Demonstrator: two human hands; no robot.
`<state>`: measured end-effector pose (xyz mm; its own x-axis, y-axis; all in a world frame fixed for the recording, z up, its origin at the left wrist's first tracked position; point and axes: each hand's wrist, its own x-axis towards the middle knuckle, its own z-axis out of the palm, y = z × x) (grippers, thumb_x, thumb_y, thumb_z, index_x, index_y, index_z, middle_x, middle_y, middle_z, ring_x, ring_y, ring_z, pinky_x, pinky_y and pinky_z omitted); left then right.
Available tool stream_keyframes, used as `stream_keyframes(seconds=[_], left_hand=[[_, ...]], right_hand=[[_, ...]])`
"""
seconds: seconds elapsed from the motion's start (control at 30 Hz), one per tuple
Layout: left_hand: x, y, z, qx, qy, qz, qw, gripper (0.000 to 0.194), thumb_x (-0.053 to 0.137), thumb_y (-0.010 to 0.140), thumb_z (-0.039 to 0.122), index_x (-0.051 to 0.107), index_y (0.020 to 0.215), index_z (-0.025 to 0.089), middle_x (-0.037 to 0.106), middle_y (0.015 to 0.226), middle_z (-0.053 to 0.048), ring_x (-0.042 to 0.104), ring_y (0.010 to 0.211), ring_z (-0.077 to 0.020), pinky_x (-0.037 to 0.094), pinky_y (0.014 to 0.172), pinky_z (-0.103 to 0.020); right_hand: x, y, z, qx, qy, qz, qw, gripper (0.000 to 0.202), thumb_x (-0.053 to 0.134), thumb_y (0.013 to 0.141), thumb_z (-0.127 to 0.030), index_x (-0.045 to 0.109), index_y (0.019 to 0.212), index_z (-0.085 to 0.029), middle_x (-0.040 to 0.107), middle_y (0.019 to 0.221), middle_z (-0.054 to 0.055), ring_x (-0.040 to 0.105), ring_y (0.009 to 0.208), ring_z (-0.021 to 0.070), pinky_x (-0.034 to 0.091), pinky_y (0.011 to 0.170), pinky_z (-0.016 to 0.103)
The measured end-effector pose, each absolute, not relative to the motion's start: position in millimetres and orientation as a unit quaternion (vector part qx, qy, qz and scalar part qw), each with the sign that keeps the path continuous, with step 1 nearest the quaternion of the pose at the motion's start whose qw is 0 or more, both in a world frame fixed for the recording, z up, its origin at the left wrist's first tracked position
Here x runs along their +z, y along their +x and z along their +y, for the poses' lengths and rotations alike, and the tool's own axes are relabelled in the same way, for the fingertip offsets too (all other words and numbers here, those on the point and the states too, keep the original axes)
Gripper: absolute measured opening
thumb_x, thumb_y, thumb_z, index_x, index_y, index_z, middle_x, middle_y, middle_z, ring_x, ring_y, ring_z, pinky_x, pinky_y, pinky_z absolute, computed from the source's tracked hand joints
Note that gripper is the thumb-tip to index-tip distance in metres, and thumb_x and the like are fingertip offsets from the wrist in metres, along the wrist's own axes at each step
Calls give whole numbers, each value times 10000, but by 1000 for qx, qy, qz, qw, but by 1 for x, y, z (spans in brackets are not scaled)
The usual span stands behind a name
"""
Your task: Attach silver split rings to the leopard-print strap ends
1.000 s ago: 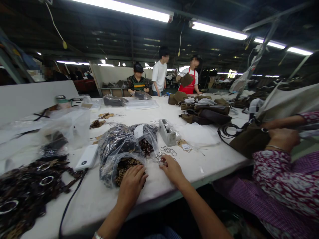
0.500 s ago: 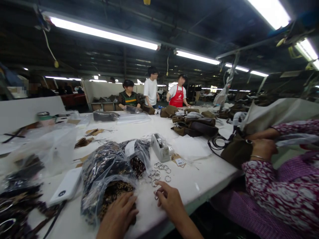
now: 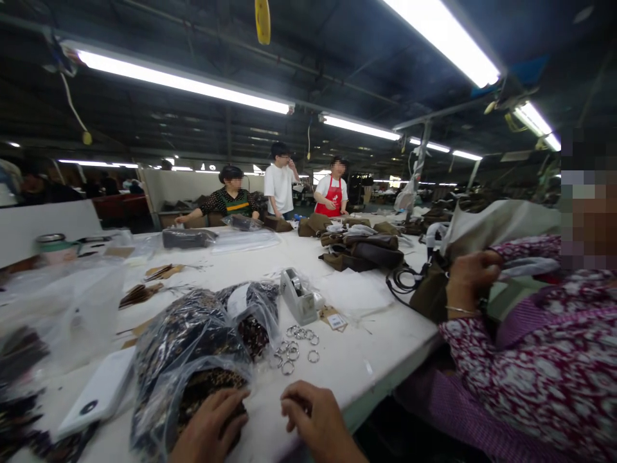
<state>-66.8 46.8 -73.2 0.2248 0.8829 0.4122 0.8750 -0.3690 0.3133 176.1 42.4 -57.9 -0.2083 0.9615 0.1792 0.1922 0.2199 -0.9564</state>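
My left hand (image 3: 212,424) rests at the open mouth of a clear plastic bag (image 3: 187,347) filled with dark patterned fabric, its fingers spread over the fabric. To the right of it, my right hand (image 3: 315,418) hovers over the white table's near edge with fingers curled inward; whatever it may hold is too small to make out. Several silver rings (image 3: 292,350) lie loose just beyond my right hand. Behind them stands a grey tape dispenser (image 3: 299,296), with paper tags (image 3: 333,318) at its right.
On the left lie a white device (image 3: 99,392) and clear plastic bags (image 3: 81,308). Dark bags (image 3: 364,251) are piled farther back. A person in a patterned sleeve (image 3: 520,347) sits close on the right. Three people stand or sit across the table (image 3: 400,347).
My right hand has drawn back from the rings toward the table edge, its fingers more curled. The view has shifted slightly. The neighbour's hand on the right has risen off the dark bag.
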Motion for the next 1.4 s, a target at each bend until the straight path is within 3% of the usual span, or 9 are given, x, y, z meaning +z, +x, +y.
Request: stream_keyframes(seconds=[0.13,0.33,0.47,0.57,0.7,0.87,1.0,1.2,1.4], left_hand=[[-67,-62,51,350,735,581,0,276,548,875,385,741,1064,329,769,1083,20,739,968,-237,609,841,-316],[-41,-36,38,488,608,611,136,323,657,780,486,765,1026,307,786,1027,6,733,974,-282,622,771,-313],[-23,0,18,567,457,603,325,437,736,698,544,770,1006,236,800,921,-52,745,800,-277,587,568,-266],[-19,16,9,596,387,556,432,489,809,641,493,753,1020,188,792,956,-84,733,835,-265,577,622,-264],[-25,21,5,629,290,491,529,503,837,652,417,722,1069,159,775,1013,-108,712,949,-246,572,730,-262],[-28,26,-3,651,223,439,577,492,789,735,390,680,1166,178,723,1166,-123,644,1135,-259,565,824,-272],[-26,29,-14,637,234,449,582,533,692,827,440,581,1308,237,647,1302,-124,630,1164,-276,558,905,-365],[-40,31,-20,560,323,479,594,473,844,657,388,678,1033,155,748,1009,-102,703,974,-292,573,841,-379],[-38,33,-24,547,368,497,565,274,781,734,372,747,902,159,744,904,-68,677,854,-208,548,783,-275]], right_hand=[[-65,171,42,469,-432,-599,484,390,585,887,-388,629,1214,-181,701,772,37,671,616,163,493,558,237],[-66,160,38,568,-377,-513,522,347,739,757,-488,700,821,-149,719,795,76,661,659,169,500,581,245],[-57,155,29,620,-349,-480,514,368,814,655,-490,769,780,-147,730,1003,121,657,626,156,499,542,246],[-47,160,20,595,-371,-502,506,269,772,729,-398,800,863,-167,734,727,65,639,606,156,500,582,251],[-44,167,11,569,-381,-548,481,180,724,776,-303,805,892,-193,753,787,56,634,644,156,485,596,238],[-47,166,5,582,-387,-561,444,199,720,789,-330,806,898,-187,755,749,56,615,605,151,468,568,232],[-40,170,7,572,-420,-514,483,273,755,759,-398,806,903,-171,746,708,60,607,607,156,478,589,244],[-39,173,8,577,-432,-455,522,296,766,753,-401,796,948,-180,745,751,47,618,646,164,514,651,278],[-39,171,4,564,-434,-466,527,279,768,755,-394,794,928,-177,766,816,66,641,645,170,541,666,295]])
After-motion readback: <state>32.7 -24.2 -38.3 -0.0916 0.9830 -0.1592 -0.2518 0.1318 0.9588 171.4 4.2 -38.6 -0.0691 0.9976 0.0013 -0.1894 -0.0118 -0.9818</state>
